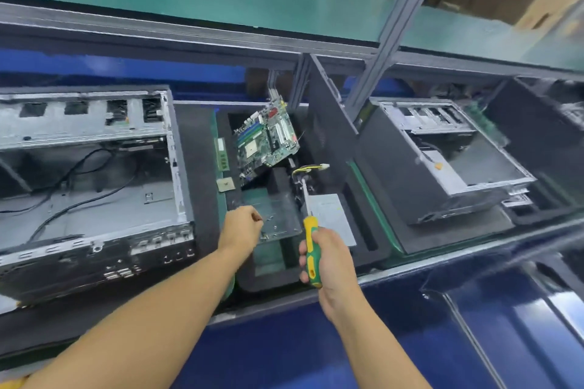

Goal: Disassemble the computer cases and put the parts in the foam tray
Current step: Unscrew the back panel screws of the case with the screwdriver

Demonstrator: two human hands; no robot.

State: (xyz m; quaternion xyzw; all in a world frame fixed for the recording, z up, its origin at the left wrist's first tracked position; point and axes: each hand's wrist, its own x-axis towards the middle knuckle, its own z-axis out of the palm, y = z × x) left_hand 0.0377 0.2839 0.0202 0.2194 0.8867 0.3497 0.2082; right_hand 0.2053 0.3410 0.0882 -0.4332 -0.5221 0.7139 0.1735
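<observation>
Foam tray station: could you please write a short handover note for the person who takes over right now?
Left hand: fingers curled over the foam tray; whether it holds anything is unclear.
Right hand: grips the screwdriver.
In tray: motherboard leaning tilted, memory stick, processor chip, power supply.
Done: left case has no board; cables lie inside.
To do: right case, which seemingly holds parts.
</observation>
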